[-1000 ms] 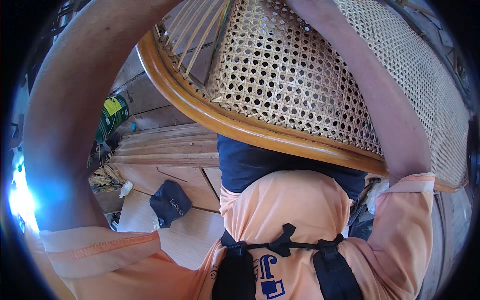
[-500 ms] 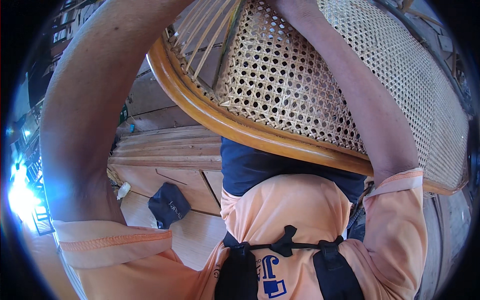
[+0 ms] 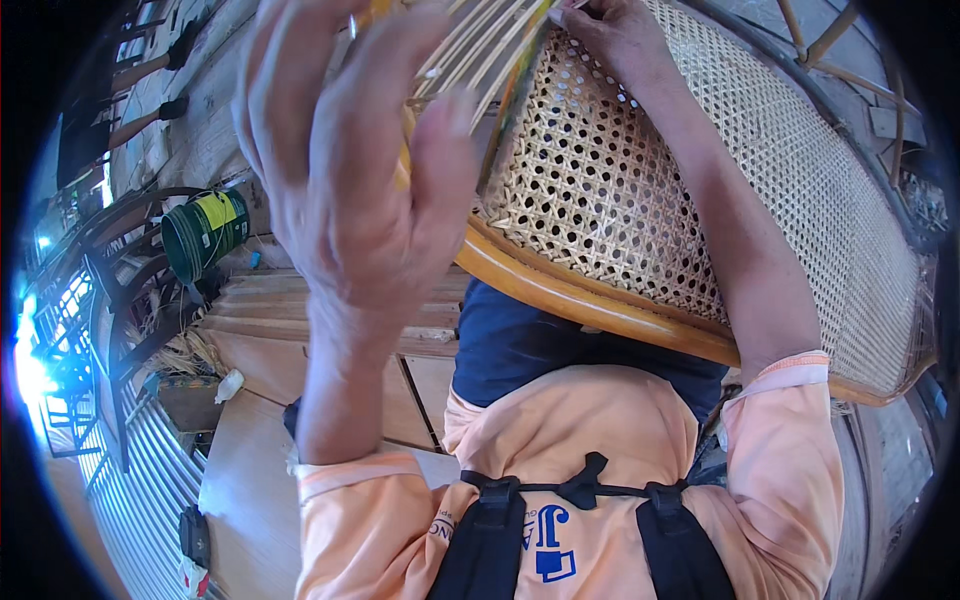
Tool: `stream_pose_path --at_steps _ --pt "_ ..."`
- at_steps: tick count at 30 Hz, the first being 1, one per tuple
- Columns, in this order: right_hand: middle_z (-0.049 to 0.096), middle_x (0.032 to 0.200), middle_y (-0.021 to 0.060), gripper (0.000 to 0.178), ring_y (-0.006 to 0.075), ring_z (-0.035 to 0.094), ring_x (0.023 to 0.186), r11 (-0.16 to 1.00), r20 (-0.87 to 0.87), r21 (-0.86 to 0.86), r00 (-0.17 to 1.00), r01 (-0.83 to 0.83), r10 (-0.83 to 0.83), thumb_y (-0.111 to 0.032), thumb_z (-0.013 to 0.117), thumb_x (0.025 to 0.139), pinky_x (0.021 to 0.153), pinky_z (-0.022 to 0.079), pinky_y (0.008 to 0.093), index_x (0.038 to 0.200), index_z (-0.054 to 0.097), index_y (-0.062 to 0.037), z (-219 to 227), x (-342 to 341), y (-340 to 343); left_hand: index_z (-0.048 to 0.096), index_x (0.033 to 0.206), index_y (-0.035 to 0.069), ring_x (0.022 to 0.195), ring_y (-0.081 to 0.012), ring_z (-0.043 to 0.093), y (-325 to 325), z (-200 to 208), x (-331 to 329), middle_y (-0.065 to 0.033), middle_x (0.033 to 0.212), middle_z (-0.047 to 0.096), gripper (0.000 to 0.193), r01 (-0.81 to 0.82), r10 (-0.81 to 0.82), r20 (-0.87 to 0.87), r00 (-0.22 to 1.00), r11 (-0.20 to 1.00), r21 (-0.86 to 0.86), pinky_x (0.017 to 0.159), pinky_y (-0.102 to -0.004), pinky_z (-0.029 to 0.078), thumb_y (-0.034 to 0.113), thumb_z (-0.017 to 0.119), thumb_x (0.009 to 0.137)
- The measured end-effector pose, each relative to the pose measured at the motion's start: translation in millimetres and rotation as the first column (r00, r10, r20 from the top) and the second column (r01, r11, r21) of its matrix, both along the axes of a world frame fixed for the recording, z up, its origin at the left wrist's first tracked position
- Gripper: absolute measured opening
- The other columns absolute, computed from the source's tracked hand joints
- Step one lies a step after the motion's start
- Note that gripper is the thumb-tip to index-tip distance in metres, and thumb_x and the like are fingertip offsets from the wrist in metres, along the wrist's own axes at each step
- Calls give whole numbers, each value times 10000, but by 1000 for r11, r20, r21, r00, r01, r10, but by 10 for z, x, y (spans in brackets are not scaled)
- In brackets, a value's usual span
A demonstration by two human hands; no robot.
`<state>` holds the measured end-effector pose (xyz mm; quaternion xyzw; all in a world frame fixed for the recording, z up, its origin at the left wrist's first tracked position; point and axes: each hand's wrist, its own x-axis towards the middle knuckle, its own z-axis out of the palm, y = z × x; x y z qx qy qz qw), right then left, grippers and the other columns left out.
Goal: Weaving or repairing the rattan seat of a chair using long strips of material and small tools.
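green bucket [image 3: 222, 240]: far left, well apart from the cane.
left hand [image 3: 348, 195]: open, fingers spread, blurred, apparently empty; newly come into view from beyond the upper edge, so its part in the weaving seems paused.
loose cane strands [image 3: 500, 40]: pale, fanned out, beside the left hand.
right hand [image 3: 622, 40]: fingers bent together near the weave's upper left border, little moved; grip, cannot tell.
woven cane panel [image 3: 600, 170]: beneath the right forearm, inside a glossy brown wooden rim [image 3: 600, 310].
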<state>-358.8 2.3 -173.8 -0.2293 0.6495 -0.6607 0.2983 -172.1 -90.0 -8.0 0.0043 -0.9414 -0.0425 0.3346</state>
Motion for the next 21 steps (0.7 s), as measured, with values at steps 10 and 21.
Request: stream_pose_path --at_steps 10,21 --pt "613 752 120 290 198 579 689 904 -497 396 865 160 65 -296 557 869 703 449 316 991 626 -42 116 1 36 474 1191 17 1250 -321 338 195 -551 443 -170 1310 383 454 -143 195 -34 980 815 562 1049 -412 257 15 598 754" --pt "615 709 129 261 198 587 638 861 -510 475 854 180 103 -289 559 870 669 454 322 960 641 -58 338 113 -32 443 1220 1 1249 -314 337 229 -736 371 -178 1314 359 486 -46 178 -120 977 720 693 1039 -386 269 7 596 759"
